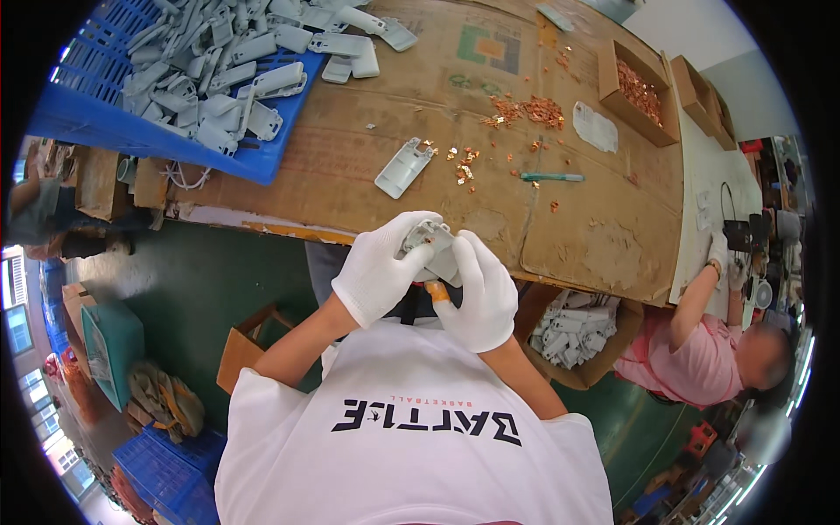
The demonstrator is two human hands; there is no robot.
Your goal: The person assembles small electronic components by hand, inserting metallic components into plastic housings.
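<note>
Both hands wear white gloves and meet just off the front edge of the cardboard-covered table [350, 166]. My left hand [378, 267] is closed around a light grey plastic housing [443, 254], its thumb pressed on the inside. My right hand [481, 293] grips the same housing from the other side; its thumb tip shows orange. A small copper-coloured bit shows inside the housing near my left thumb. On the table ahead lies another grey housing [404, 168], open side up, beside a few small copper-coloured metal pieces [465, 166].
A blue crate [284, 144] heaped with grey housings stands at the left. Farther right are a pile of copper pieces [542, 111], a green pen [553, 178], a clear plastic piece [595, 127] and a cardboard box [667, 131] of copper parts. Below right, a carton [604, 372] holds housings; a person [691, 350] works nearby.
</note>
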